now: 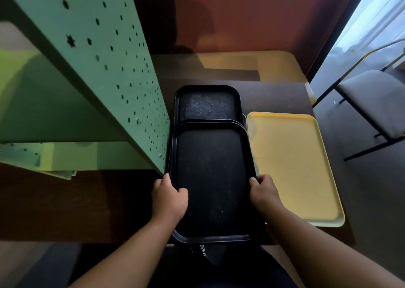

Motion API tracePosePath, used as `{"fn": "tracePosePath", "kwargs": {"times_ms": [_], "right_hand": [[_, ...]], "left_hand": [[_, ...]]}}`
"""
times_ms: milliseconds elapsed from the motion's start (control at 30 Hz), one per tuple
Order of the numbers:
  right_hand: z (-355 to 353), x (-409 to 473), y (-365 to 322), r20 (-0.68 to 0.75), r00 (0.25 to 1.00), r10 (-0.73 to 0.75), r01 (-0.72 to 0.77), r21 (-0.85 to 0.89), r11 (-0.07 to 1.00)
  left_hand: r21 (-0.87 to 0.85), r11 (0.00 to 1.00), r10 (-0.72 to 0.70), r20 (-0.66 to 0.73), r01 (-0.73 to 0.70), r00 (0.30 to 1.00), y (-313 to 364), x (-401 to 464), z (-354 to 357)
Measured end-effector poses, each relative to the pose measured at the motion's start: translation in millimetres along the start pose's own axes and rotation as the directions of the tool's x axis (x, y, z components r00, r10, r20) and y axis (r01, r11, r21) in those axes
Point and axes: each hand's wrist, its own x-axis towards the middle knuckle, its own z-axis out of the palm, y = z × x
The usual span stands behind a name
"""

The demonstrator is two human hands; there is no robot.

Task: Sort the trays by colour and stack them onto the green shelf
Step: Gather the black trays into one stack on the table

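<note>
A black tray (213, 178) is held lengthwise in front of me, its far end overlapping a second black tray (207, 103) that lies on the dark table. My left hand (169, 196) grips the near tray's left rim and my right hand (264, 192) grips its right rim. A yellow tray (293, 167) lies flat on the table just right of the black ones. The green shelf (98, 68), with a perforated side panel, stands at the left; pale green trays (59, 158) lie stacked on its lower level.
The dark wooden table (285, 95) ends at a red-brown wall. A chair (377, 103) with a grey seat and black frame stands at the right by a bright window. The shelf's corner sits close to my left hand.
</note>
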Motion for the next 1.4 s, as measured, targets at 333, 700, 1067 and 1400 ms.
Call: {"fn": "tracePosePath", "kwargs": {"times_ms": [333, 700, 1067, 1400], "right_hand": [[5, 4, -4, 0.058, 0.998, 0.036, -0.037, 0.016, 0.999], [-22, 24, -4, -0.064, 0.982, -0.175, 0.175, -0.006, 0.984], [-19, 93, -83, -0.01, 0.979, -0.201, 0.202, 0.042, 0.979], [-2, 122, -108, 0.012, 0.987, -0.162, 0.163, -0.039, 0.986]], "left_hand": [[0.122, 0.992, -0.033, 0.046, 0.027, 0.998, -4, 2, 2], [0.038, 0.968, -0.25, 0.015, 0.249, 0.968, 32, -8, 21], [-0.243, 0.917, -0.34, -0.064, 0.316, 0.938, 108, 70, 11], [-0.308, 0.897, -0.36, -0.098, 0.316, 0.928, 117, 103, 20]]}}
